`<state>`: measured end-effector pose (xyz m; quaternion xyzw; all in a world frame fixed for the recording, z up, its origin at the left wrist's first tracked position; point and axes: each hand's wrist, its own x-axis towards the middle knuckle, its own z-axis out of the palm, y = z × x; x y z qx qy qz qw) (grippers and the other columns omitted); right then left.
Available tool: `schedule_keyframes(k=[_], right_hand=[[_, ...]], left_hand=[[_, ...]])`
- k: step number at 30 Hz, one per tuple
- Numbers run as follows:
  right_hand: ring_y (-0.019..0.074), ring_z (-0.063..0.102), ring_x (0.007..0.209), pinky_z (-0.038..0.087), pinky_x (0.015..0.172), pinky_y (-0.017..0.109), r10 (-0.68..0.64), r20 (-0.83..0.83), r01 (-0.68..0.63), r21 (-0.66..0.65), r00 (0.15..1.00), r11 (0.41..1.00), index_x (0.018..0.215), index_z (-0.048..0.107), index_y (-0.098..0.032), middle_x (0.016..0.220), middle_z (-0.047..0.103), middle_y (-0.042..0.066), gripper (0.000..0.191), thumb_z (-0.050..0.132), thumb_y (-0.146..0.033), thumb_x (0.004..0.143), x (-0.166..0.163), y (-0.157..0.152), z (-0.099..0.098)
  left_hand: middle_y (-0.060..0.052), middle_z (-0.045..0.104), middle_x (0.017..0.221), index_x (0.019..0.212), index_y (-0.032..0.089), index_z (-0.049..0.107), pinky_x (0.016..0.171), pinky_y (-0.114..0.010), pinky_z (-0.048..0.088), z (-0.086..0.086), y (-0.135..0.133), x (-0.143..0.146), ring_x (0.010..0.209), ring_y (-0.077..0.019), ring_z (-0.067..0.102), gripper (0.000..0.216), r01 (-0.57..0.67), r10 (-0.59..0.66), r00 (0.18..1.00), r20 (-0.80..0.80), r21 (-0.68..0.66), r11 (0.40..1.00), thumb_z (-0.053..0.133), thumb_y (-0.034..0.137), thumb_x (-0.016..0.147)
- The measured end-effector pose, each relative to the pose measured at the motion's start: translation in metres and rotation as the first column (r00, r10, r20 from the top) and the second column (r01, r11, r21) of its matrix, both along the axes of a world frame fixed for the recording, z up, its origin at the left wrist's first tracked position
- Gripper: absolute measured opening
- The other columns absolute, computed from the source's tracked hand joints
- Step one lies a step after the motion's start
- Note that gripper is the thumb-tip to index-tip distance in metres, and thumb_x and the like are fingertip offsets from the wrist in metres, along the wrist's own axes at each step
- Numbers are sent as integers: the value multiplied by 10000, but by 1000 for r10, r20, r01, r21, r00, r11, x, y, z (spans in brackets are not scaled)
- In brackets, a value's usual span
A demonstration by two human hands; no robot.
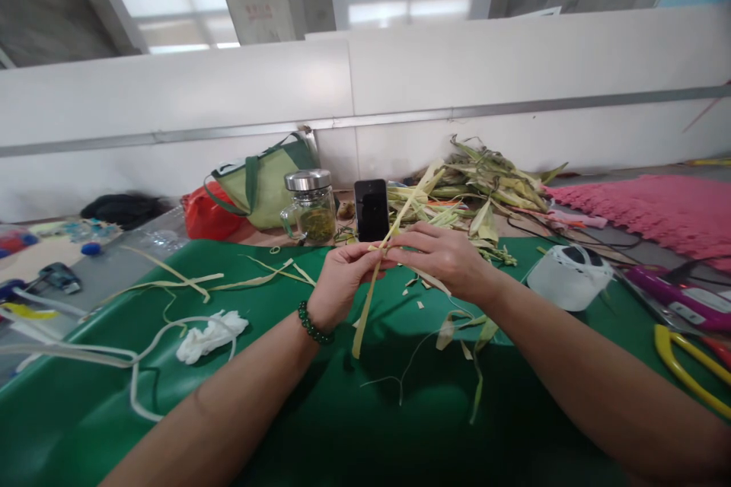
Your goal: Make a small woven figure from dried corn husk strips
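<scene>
Both hands meet over the green mat [320,418], working on a pale yellow corn husk strip [409,205]. The strip runs diagonally between them, its long upper end pointing to the far right and its lower end hanging below the fingers. My left hand [341,278] pinches it between thumb and fingers; a green beaded bracelet [311,323] circles that wrist. My right hand [451,260] is closed at the same crossing point, fingertips pressed on the husk. What exactly lies under the fingertips is partly hidden. Thin torn husk pieces [477,377] lie near the right forearm.
Behind the hands stand a black phone [371,211], a lidded glass jar [316,217] and a pile of corn husks [491,179]. A white container [563,285] sits to the right, near yellow-handled scissors [679,365]. White cord [137,388] and crumpled tissue [209,336] lie left.
</scene>
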<state>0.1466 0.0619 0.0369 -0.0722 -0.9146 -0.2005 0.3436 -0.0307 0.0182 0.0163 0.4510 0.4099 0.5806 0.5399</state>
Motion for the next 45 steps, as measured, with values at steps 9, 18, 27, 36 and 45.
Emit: schedule_keyframes(k=[9, 18, 27, 36, 45], right_hand=[[159, 557, 688, 478, 629, 282, 34, -133, -44, -73, 991, 996, 845, 637, -174, 738, 651, 64, 168, 477, -177, 895, -6, -3, -7], [160, 641, 815, 519, 755, 312, 235, -239, -280, -175, 942, 944, 920, 617, -160, 874, 701, 94, 161, 482, -85, 872, -11, 0, -11], [167, 616, 790, 521, 704, 306, 125, -265, -219, -364, 956, 905, 895, 662, -167, 832, 698, 78, 174, 490, -147, 887, -2, 7, -7], [153, 664, 719, 526, 677, 276, -26, -360, -173, -510, 933, 843, 781, 697, -194, 773, 725, 37, 119, 592, -211, 835, -1, 15, -8], [165, 649, 712, 516, 662, 291, -73, -338, -135, -554, 938, 821, 748, 679, -193, 764, 708, 43, 101, 603, -229, 804, 2, 13, -2]], left_hand=[[-40, 725, 672, 758, 129, 732, 617, -215, 500, 7, -1, -1, 625, -124, 643, 299, -62, 61, 995, 77, 14, 998, 821, 310, 538], [-45, 736, 733, 683, 127, 722, 607, -202, 504, 10, -3, -1, 610, -104, 631, 230, -30, 28, 998, 54, 31, 999, 826, 264, 530], [-66, 742, 687, 766, 142, 735, 581, -225, 507, 9, -3, -3, 734, -198, 703, 263, -81, 81, 997, 12, -8, 997, 812, 295, 567], [-73, 744, 669, 777, 126, 728, 566, -201, 503, 10, -4, -1, 699, -180, 711, 265, -83, 83, 996, 23, -3, 997, 803, 294, 585], [-53, 730, 638, 751, 133, 714, 569, -213, 507, 11, -1, -3, 653, -165, 690, 317, -115, 118, 990, 77, -49, 992, 834, 314, 520]])
